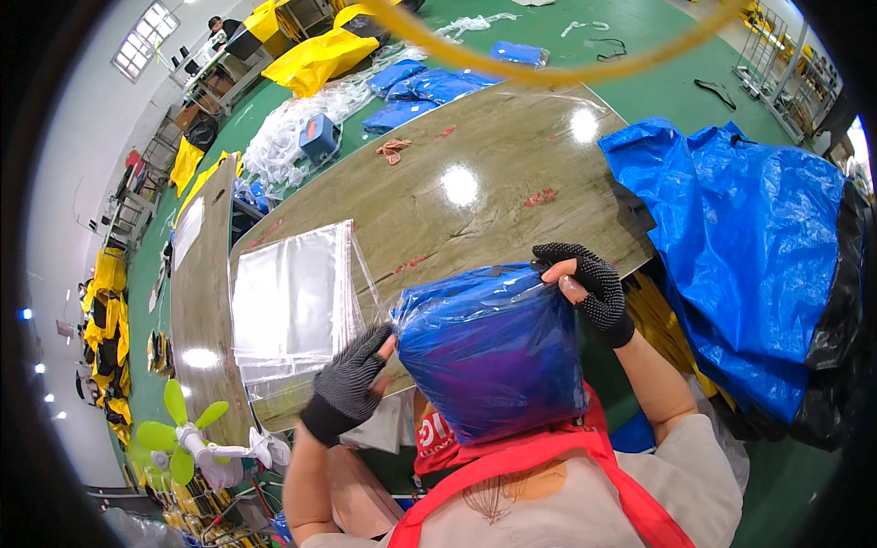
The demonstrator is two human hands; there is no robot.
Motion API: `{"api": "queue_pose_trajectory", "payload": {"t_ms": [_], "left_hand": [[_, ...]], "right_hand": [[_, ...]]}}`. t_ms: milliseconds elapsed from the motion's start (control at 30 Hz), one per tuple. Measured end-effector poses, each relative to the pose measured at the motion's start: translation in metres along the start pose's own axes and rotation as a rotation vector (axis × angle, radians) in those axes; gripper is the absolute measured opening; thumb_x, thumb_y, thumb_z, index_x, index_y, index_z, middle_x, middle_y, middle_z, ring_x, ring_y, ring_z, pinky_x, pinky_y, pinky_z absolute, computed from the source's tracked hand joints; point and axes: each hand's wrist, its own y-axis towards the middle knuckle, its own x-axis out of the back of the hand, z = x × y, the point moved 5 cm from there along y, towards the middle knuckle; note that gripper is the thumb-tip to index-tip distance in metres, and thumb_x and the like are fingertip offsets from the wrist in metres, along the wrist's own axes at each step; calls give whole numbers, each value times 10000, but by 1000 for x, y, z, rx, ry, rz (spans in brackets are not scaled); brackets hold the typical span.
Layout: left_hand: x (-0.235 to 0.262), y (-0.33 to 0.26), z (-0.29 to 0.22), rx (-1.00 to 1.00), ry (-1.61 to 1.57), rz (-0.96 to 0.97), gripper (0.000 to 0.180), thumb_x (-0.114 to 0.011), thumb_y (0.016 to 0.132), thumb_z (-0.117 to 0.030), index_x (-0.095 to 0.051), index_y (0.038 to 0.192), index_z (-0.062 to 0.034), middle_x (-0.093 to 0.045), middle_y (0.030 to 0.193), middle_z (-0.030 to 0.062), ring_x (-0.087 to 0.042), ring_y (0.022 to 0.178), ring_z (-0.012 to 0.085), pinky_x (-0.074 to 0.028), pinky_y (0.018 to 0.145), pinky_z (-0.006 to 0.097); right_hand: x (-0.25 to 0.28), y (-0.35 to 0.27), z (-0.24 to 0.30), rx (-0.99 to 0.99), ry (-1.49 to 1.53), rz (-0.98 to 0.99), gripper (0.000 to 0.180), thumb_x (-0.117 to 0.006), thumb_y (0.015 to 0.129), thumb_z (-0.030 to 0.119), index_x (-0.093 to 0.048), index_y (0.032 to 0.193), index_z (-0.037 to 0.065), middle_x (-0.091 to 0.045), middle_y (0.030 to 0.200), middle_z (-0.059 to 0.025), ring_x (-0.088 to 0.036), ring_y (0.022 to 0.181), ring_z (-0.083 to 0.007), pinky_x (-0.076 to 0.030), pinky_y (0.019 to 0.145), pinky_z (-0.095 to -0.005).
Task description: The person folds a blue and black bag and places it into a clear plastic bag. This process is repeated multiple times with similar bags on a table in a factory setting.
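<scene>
A folded blue sheet [498, 361] sits inside a clear plastic bag [475, 285] above my lap, at the table's near edge. My right hand [592, 285], in a black dotted glove with bare thumb and fingertips, pinches the bag's upper right corner. At its upper left corner, my left hand [352, 388] is closed on the plastic, its glove matching; its fingertips are partly hidden. Just left of the bag, a stack of flat clear bags [290, 297] lies on the wood-patterned table [493, 173].
A large blue and black sheet [740, 247] drapes at the right. Beyond the table are packed blue bundles [425, 84], loose white plastic [283, 132] and a blue box [319, 139]. A green-bladed fan [185, 434] stands at lower left. Another person [217, 29] sits far off.
</scene>
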Motion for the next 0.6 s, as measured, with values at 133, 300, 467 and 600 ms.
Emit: {"api": "queue_pose_trajectory", "payload": {"t_ms": [133,300,467,600], "left_hand": [[54,30,33,500,-108,173,269,-619,853,-340,-704,901,-90,-677,783,123,-669,766,253,-508,715,328],[-23,111,-3,47,-173,336,915,-624,678,-694,-501,1239,18,-595,1085,267,-574,1046,386,-449,905,376],[-40,118,-17,90,-132,173,772,-634,648,-704,-610,974,-5,-647,871,234,-647,819,366,-506,742,410],[-31,132,-66,-58,-91,102,670,-675,617,-678,-594,854,-56,-619,723,190,-622,692,375,-498,632,408]], "right_hand": [[0,2,7,6,-51,-14,155,-492,863,29,-627,934,5,-605,1138,-164,-586,1009,-219,-440,882,-327],[-13,5,28,-36,-40,84,137,-512,856,52,-641,894,21,-608,1141,-152,-583,1031,-231,-433,908,-339],[67,23,52,-118,-297,-4,212,-611,862,210,-641,895,2,-660,883,-126,-636,808,-195,-506,771,-330],[-12,38,34,-396,-976,811,893,-601,642,722,-565,1154,-9,-622,999,-271,-624,923,-388,-495,813,-406]]}}
